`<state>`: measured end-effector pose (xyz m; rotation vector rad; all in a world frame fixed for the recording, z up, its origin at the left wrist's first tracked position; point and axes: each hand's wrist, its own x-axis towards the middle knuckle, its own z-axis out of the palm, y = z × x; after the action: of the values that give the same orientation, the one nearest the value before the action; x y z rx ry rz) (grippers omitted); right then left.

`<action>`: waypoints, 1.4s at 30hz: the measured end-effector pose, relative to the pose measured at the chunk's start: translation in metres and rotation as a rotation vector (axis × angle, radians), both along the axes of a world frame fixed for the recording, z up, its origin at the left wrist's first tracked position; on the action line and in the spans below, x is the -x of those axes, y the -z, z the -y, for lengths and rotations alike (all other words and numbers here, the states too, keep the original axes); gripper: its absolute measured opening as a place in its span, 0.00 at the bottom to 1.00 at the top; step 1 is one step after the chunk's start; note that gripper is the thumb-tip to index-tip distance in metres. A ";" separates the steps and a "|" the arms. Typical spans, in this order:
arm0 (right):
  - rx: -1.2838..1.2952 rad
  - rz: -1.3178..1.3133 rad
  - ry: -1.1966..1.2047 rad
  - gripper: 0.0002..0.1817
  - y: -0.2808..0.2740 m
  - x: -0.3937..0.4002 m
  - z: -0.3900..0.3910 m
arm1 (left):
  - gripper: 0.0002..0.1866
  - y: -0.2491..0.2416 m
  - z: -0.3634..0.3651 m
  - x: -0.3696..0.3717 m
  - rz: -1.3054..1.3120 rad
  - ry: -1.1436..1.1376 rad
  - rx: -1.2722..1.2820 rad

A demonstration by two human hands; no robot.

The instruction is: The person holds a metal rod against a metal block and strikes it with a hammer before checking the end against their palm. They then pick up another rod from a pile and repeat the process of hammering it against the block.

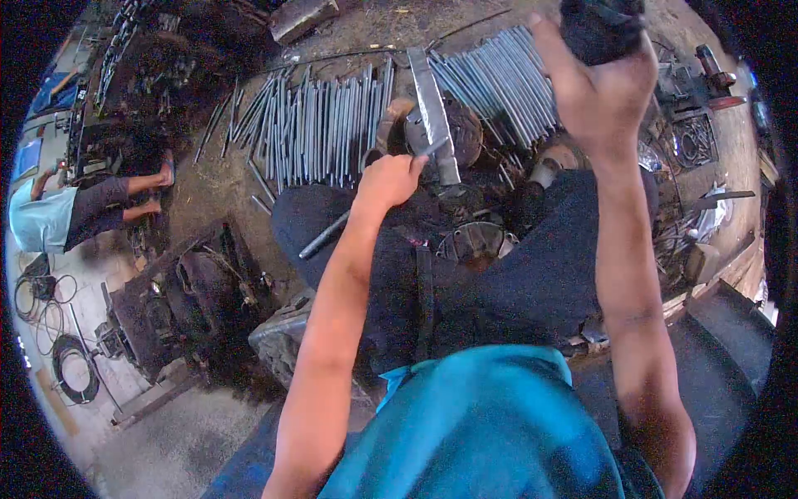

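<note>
head view: left hand [389,179] fingers closed on a short rod [432,148], tip on the flat steel bar [432,112] over the round block [457,133]. right hand [600,79] raised, fist gripping a dark hammer head [600,29]. keep rod steady, strike square.

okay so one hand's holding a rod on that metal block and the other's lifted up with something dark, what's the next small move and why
Probably bring the raised right hand down onto the rod. That hand grips a dark heavy object high above the work, while the left hand pins the rod's end on the round metal block. The pose looks like a strike ready to fall.
</note>
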<state>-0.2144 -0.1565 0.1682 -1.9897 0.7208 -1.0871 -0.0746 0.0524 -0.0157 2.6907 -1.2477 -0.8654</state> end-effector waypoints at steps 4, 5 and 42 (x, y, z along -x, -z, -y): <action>0.171 0.155 -0.113 0.16 0.092 -0.004 -0.035 | 0.29 0.000 0.000 0.000 -0.011 -0.009 0.019; 0.214 0.118 -0.151 0.25 0.136 0.003 -0.041 | 0.29 0.002 -0.001 0.000 -0.012 -0.010 0.020; -0.040 0.132 -0.129 0.06 0.053 -0.013 -0.039 | 0.23 -0.001 0.002 0.014 0.103 -0.064 0.077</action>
<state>-0.2014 -0.1172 0.1148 -1.8835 0.5338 -1.1062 -0.0881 0.0506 -0.0151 2.7280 -1.1808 -0.6658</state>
